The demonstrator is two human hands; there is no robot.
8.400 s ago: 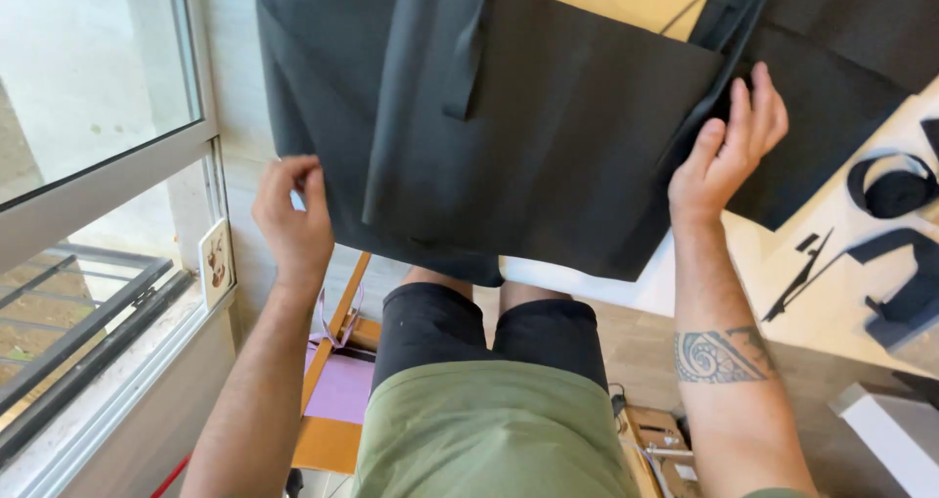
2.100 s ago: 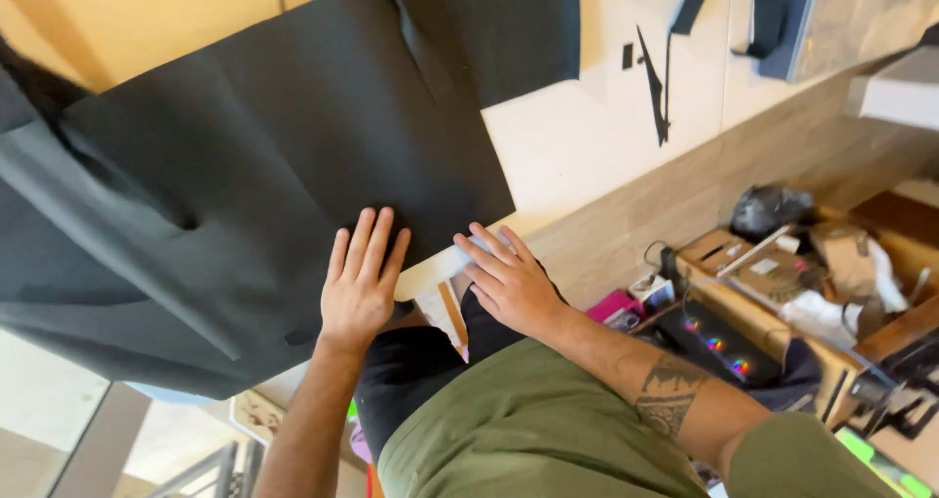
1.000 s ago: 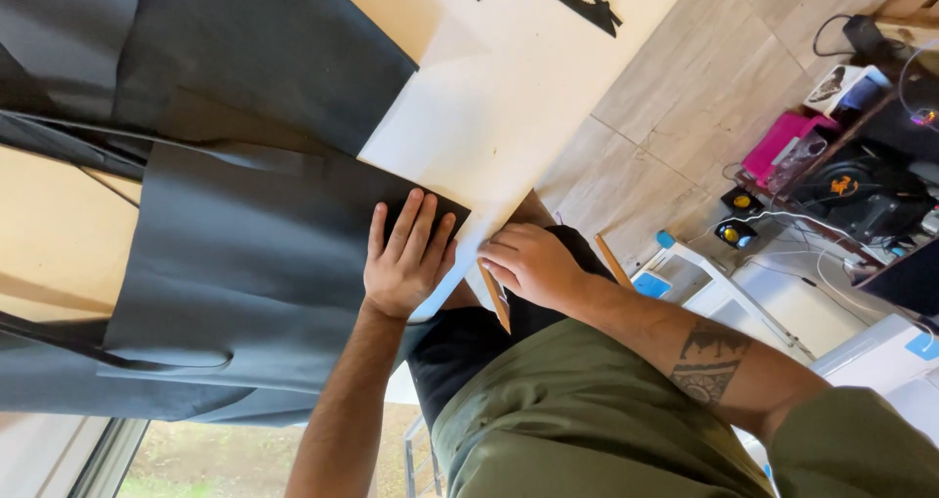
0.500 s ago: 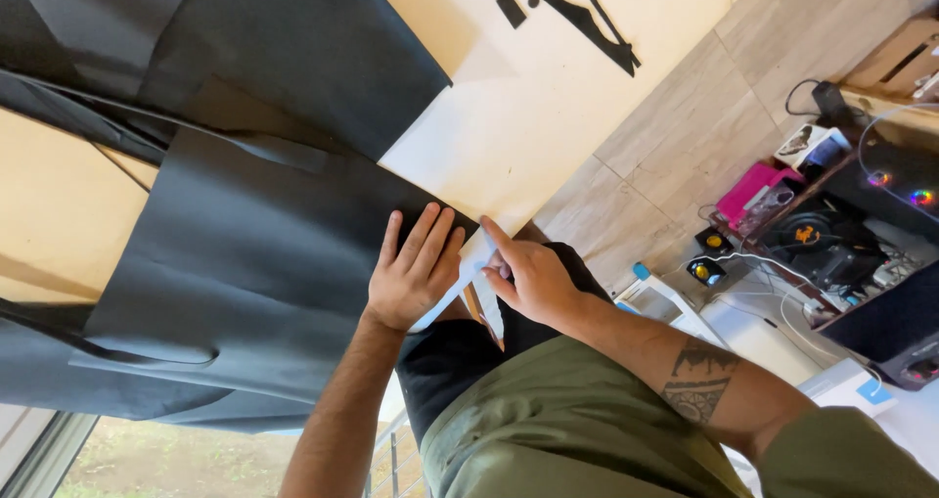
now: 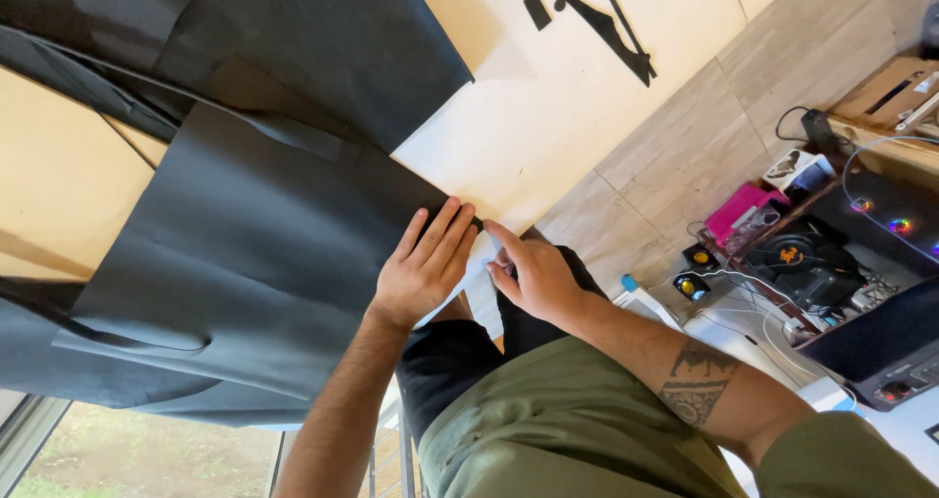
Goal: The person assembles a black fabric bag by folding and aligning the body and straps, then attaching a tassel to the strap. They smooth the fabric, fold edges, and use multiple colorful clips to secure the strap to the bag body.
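A large piece of dark grey fabric (image 5: 254, 234), layered in several panels with strap-like strips, lies over a pale wooden table (image 5: 548, 97). My left hand (image 5: 423, 266) rests flat on the fabric's corner at the table's near edge, fingers apart. My right hand (image 5: 528, 273) is right beside it, fingers curled at that same corner and at the white table edge (image 5: 476, 268); whether it pinches the fabric I cannot tell. Small black fabric offcuts (image 5: 587, 19) lie farther up the table.
Right of the table is a wood-look floor (image 5: 685, 146) crowded with a pink box (image 5: 740, 209), a black round device (image 5: 797, 258), cables and a black console with coloured lights (image 5: 880, 332). A window (image 5: 117, 449) lies at the lower left.
The view has shifted slightly. My right hand has slid down the white edge and now sits at the fabric corner beside my left hand, which stays flat on the fabric.
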